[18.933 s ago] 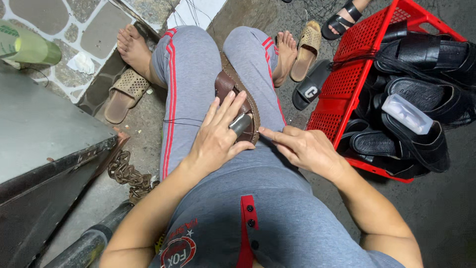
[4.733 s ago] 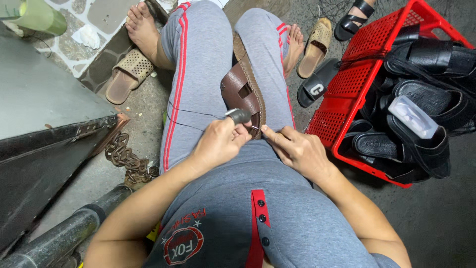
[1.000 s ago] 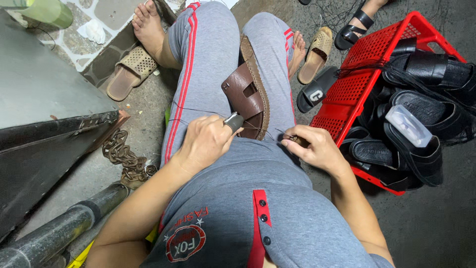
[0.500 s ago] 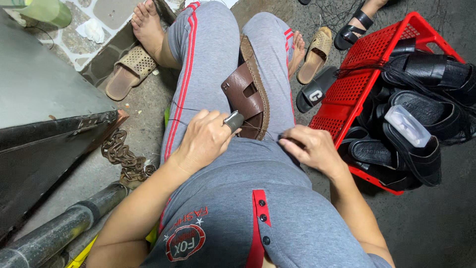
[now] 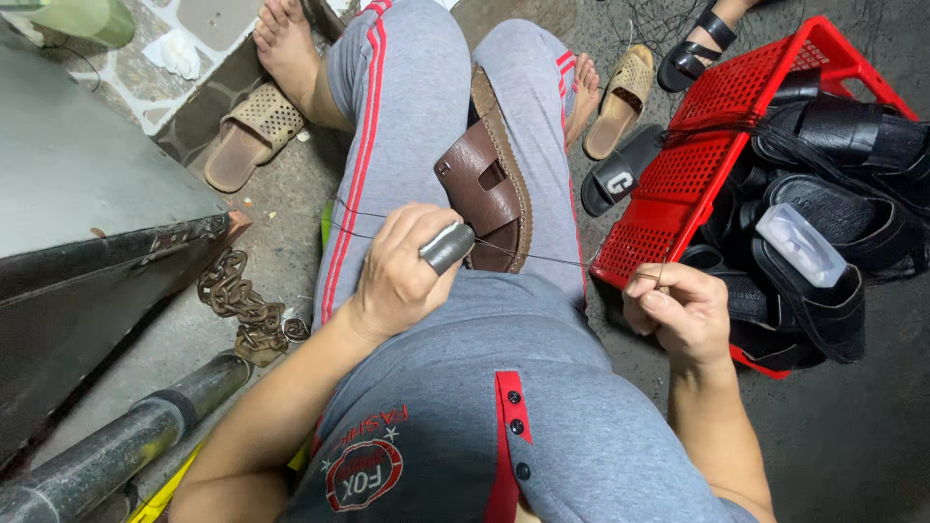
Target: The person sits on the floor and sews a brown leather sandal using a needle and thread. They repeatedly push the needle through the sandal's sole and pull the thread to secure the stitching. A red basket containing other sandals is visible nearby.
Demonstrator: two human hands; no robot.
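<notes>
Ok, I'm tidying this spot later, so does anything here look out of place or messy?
Mostly the floor. Loose dark threads lie tangled by the red crate, a rusty chain sits heaped beside the metal bench, and one black slide lies alone outside the crate. The brown sandal looks undamaged.

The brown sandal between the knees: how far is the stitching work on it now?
Done: the brown sandal is wedged between the knees, and a thread already runs out of it. In hand: the left hand grips a grey-handled tool at the sandal's edge, while the right hand draws the thread tight. Left: I cannot see finished stitches; the red crate holds more black sandals.
</notes>
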